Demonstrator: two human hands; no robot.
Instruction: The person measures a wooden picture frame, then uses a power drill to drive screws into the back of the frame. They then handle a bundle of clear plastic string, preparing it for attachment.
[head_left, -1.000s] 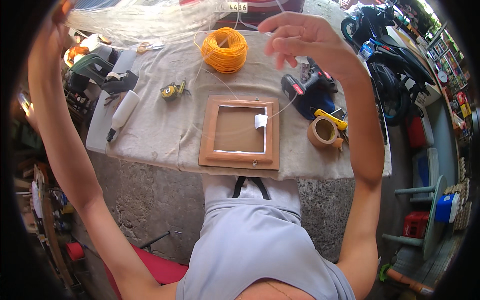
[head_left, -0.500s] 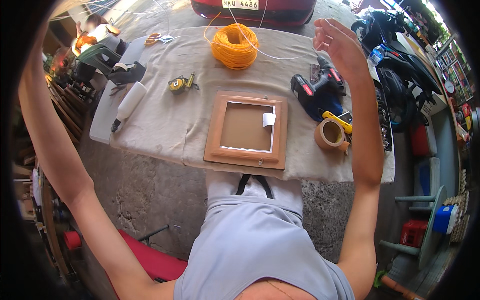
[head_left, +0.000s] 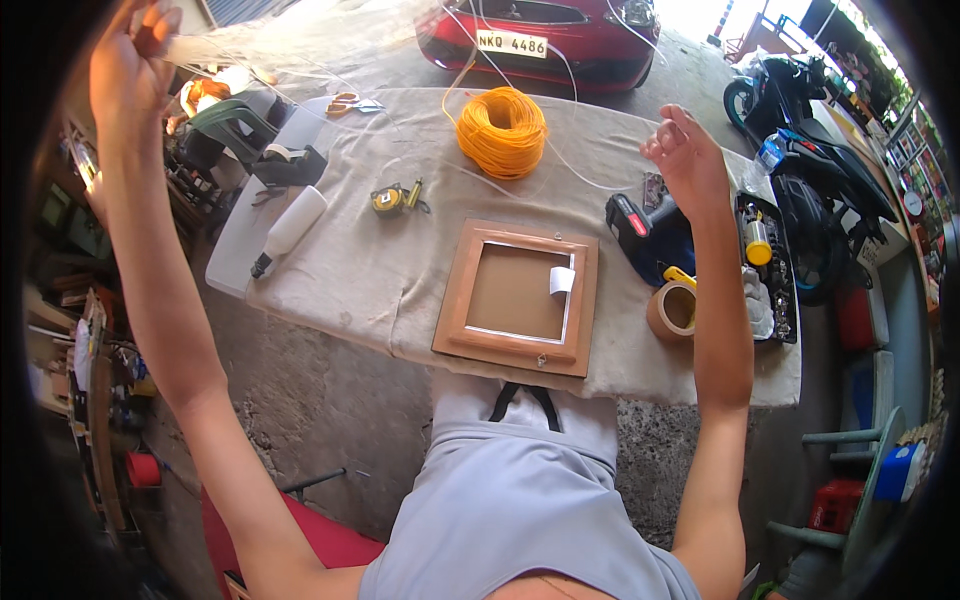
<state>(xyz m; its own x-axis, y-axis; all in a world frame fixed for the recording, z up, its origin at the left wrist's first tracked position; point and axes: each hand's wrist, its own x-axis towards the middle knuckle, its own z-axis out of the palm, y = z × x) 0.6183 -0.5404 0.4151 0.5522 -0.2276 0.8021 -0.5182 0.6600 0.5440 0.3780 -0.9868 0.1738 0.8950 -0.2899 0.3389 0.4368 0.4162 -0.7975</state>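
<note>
My left hand [head_left: 135,70] is raised at the far upper left, its fingers curled around thin white cord. Blurred whitish strands trail from it toward the right, above the table. Raised at the right, my right hand [head_left: 688,160] has its fingertips pinched together by the white cord [head_left: 605,187], whose line loops over the table to it. Between the hands sits a coil of orange rope [head_left: 503,135]. Nearest my body, a square brown wooden frame [head_left: 455,300] lies flat, with small metal hangers on it and a white paper piece [head_left: 562,281] inside.
On the cloth-covered table [head_left: 350,290] are scissors [head_left: 352,104], a tape dispenser [head_left: 290,165], a white bottle [head_left: 292,225], a tape measure [head_left: 388,200], a cordless drill [head_left: 632,220], and brown tape [head_left: 672,312]. A red car [head_left: 600,50] and a motorcycle [head_left: 815,170] stand beyond.
My left hand has come into view at the upper left with the trailing strands. My right hand appears lower, and the whole view has shifted, showing more of the car.
</note>
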